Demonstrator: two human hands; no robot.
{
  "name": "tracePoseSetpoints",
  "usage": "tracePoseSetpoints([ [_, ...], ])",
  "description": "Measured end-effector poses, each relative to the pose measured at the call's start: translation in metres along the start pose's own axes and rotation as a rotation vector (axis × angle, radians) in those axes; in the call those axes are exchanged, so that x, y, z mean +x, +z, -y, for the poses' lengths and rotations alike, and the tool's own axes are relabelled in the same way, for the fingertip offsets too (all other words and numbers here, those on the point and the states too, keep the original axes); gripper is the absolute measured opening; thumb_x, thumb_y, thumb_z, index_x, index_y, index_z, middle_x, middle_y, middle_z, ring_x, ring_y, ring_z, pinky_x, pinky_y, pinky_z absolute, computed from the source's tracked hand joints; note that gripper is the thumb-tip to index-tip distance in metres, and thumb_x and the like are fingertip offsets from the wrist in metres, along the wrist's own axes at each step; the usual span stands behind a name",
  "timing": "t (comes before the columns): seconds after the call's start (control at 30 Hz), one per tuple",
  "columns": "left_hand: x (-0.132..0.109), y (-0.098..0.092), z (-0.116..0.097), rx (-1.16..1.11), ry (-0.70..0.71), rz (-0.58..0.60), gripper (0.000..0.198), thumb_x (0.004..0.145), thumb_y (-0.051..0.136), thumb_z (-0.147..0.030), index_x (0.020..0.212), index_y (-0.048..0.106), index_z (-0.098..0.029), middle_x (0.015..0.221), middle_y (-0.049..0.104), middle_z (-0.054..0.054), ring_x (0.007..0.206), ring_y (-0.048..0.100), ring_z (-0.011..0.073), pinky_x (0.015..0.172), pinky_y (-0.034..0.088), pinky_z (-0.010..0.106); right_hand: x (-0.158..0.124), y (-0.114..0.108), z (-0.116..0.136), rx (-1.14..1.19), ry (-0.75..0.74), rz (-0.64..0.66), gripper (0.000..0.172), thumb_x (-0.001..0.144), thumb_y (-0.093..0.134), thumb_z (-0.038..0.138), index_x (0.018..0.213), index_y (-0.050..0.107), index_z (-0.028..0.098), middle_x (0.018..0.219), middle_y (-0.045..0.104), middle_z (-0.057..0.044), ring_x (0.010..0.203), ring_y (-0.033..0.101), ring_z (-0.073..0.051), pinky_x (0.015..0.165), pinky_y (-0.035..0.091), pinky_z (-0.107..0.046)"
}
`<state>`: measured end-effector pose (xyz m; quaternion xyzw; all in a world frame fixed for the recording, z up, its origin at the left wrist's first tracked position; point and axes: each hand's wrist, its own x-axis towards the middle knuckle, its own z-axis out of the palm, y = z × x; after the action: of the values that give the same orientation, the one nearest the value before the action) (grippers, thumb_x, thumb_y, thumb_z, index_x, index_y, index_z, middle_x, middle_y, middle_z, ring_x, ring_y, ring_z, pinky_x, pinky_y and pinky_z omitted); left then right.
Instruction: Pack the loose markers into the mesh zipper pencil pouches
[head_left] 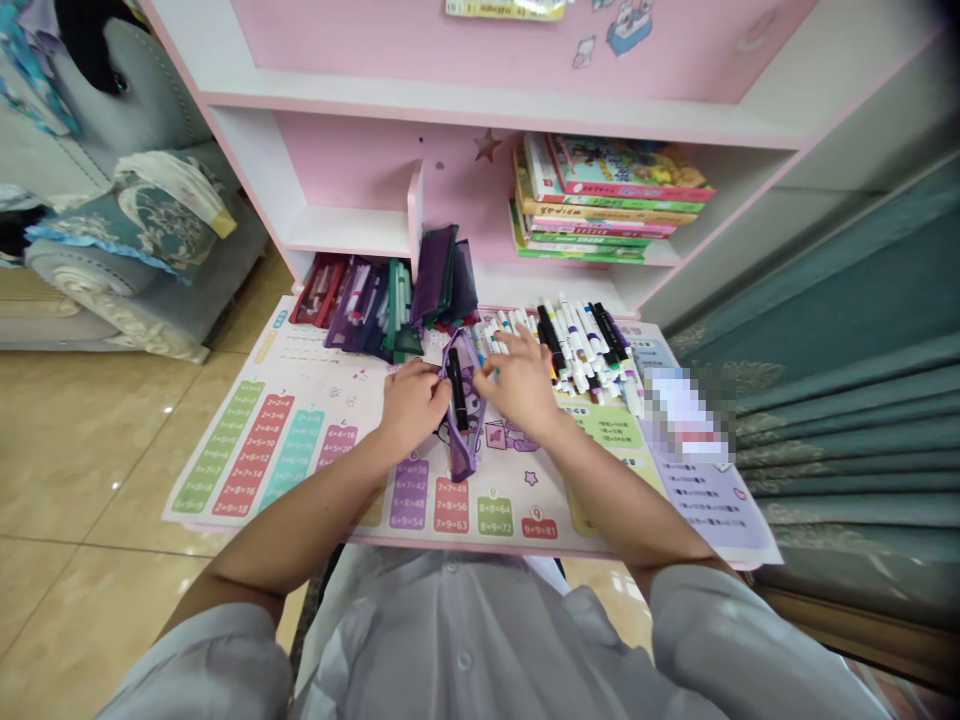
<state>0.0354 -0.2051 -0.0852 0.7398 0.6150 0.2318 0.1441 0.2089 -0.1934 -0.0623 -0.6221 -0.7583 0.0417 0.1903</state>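
Observation:
A purple mesh zip pouch (462, 425) lies on the printed multiplication desk mat (285, 460), with a black marker (457, 390) showing through or inside it. My left hand (412, 405) grips the pouch's left edge. My right hand (519, 382) rests at its upper right, fingers apart, with no held item visible. Just beyond that hand lies a heap of white and black markers (577, 350). Several filled mesh pouches (382, 310) in purple, green and red stand behind my hands, against the shelf.
A pink and white shelf unit (480, 180) rises behind the desk, holding a stack of books (607, 200). A blurred paper (686, 415) lies at the mat's right. A teal curtain (847, 420) hangs right; a grey sofa (127, 250) stands left above a tiled floor (97, 470).

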Motion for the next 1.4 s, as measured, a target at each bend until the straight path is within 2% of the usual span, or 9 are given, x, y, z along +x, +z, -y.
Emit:
tracePoseSetpoints([
  [0.1,0.000,0.000,0.000,0.018,-0.005,0.007,0.034,0.094,0.049,-0.028,0.069,0.071,-0.020,0.106,0.074,0.007,0.117,0.062,0.0245,0.102,0.048,0.040,0.019,0.009,-0.025,-0.059,0.134,-0.085,0.021,0.083,0.058,0.026,0.078,0.077,0.018,0.144,0.055,-0.013,0.147,0.028,-0.039,0.110,0.026,-0.067],
  [0.2,0.000,0.002,0.001,0.017,-0.007,0.003,0.033,0.094,0.050,-0.028,0.069,0.070,-0.020,0.106,0.074,0.006,0.118,0.062,0.0236,0.103,0.047,0.039,0.029,0.024,-0.041,-0.122,0.192,0.037,0.020,0.082,0.062,0.027,0.087,0.078,0.017,0.146,0.053,-0.015,0.147,0.026,-0.040,0.110,0.028,-0.066],
  [0.37,0.001,0.002,0.002,0.017,-0.005,0.013,0.032,0.094,0.050,-0.028,0.071,0.071,-0.020,0.105,0.074,0.006,0.116,0.062,0.0233,0.101,0.048,0.038,0.029,0.044,-0.045,-0.220,0.155,0.106,0.030,0.084,0.063,0.034,0.099,0.077,0.013,0.149,0.047,-0.018,0.149,0.019,-0.044,0.112,0.023,-0.071],
  [0.53,0.001,0.001,-0.001,0.025,-0.008,0.018,0.032,0.094,0.050,-0.028,0.071,0.071,-0.020,0.105,0.074,0.006,0.116,0.063,0.0231,0.101,0.048,0.038,0.029,0.047,-0.043,-0.235,0.129,0.109,0.032,0.084,0.061,0.031,0.104,0.077,0.011,0.149,0.047,-0.019,0.150,0.019,-0.043,0.114,0.022,-0.071],
  [0.7,0.001,0.001,-0.001,0.024,-0.005,0.009,0.032,0.094,0.050,-0.027,0.071,0.071,-0.019,0.106,0.074,0.006,0.116,0.062,0.0227,0.102,0.047,0.037,0.028,0.033,-0.036,-0.174,0.135,0.075,0.026,0.080,0.063,0.029,0.094,0.077,0.011,0.151,0.046,-0.019,0.150,0.019,-0.043,0.114,0.023,-0.071],
  [0.93,0.000,0.000,-0.001,0.025,-0.013,0.018,0.033,0.094,0.050,-0.027,0.070,0.071,-0.019,0.108,0.074,0.006,0.117,0.062,0.0243,0.101,0.047,0.040,0.013,-0.015,-0.012,0.126,0.128,-0.042,0.013,0.068,0.069,0.024,0.057,0.066,0.018,0.146,0.054,-0.013,0.148,0.028,-0.041,0.111,0.033,-0.063],
  [1.03,0.000,-0.001,-0.003,0.009,-0.019,0.013,0.032,0.094,0.050,-0.026,0.071,0.072,-0.019,0.110,0.074,0.006,0.117,0.063,0.0246,0.101,0.047,0.041,0.002,-0.024,0.000,0.206,0.068,0.049,0.015,0.066,0.070,0.024,0.054,0.064,0.019,0.146,0.055,-0.012,0.148,0.028,-0.039,0.114,0.031,-0.059],
  [1.17,0.000,-0.001,-0.004,-0.004,-0.020,0.012,0.031,0.093,0.050,-0.025,0.072,0.073,-0.020,0.110,0.075,0.005,0.116,0.063,0.0238,0.101,0.048,0.039,-0.006,-0.016,0.015,0.156,0.046,0.259,0.016,0.071,0.067,0.027,0.057,0.067,0.019,0.152,0.048,-0.013,0.151,0.021,-0.041,0.114,0.025,-0.065],
  [1.4,0.001,-0.001,-0.003,0.017,-0.016,0.025,0.032,0.094,0.049,-0.026,0.074,0.074,-0.020,0.109,0.075,0.005,0.119,0.062,0.0237,0.100,0.047,0.039,-0.006,0.010,0.019,0.071,0.027,0.327,0.021,0.077,0.065,0.034,0.076,0.076,0.017,0.152,0.045,-0.020,0.153,0.013,-0.041,0.114,0.018,-0.069],
])
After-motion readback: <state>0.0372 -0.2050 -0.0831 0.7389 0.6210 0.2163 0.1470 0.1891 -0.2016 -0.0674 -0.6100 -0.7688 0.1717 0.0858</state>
